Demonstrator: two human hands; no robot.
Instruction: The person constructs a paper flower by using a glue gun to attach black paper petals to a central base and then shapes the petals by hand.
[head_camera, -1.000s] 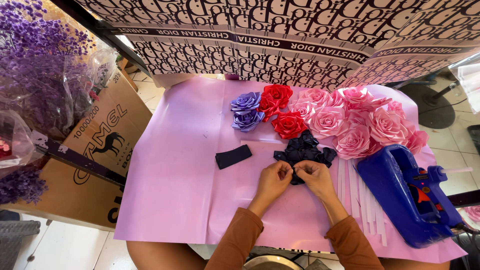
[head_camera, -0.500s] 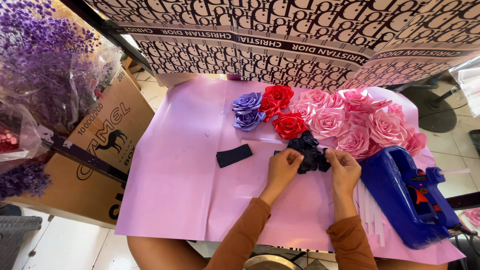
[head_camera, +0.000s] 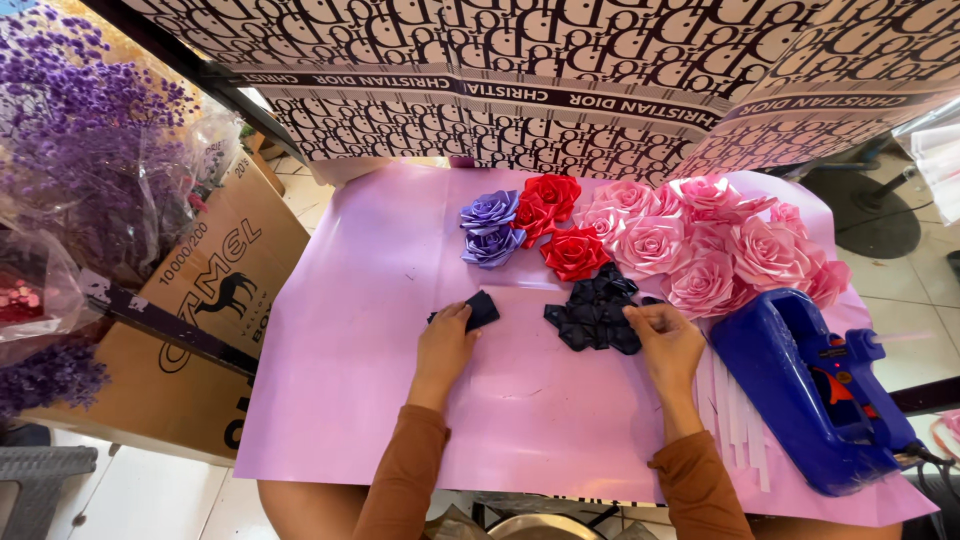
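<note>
My left hand (head_camera: 445, 345) rests on a small folded black ribbon piece (head_camera: 483, 309) on the pink paper sheet (head_camera: 350, 330), fingers pinching its edge. My right hand (head_camera: 668, 338) touches the right side of a black ribbon rose (head_camera: 592, 312) lying in the middle of the sheet. Behind the black rose lie two purple ribbon roses (head_camera: 490, 228), three red roses (head_camera: 552, 220) and several pink roses (head_camera: 700, 245).
A blue glue gun (head_camera: 815, 385) lies at the right with white glue sticks (head_camera: 735, 415) beside it. A cardboard box (head_camera: 200, 310) and bunches of purple dried flowers (head_camera: 85, 150) stand on the left. Patterned black-and-white wrapping paper (head_camera: 560, 80) spans the back.
My left hand has left the black rose and moved left onto the black ribbon piece. My right hand has drawn in to the rose's right side.
</note>
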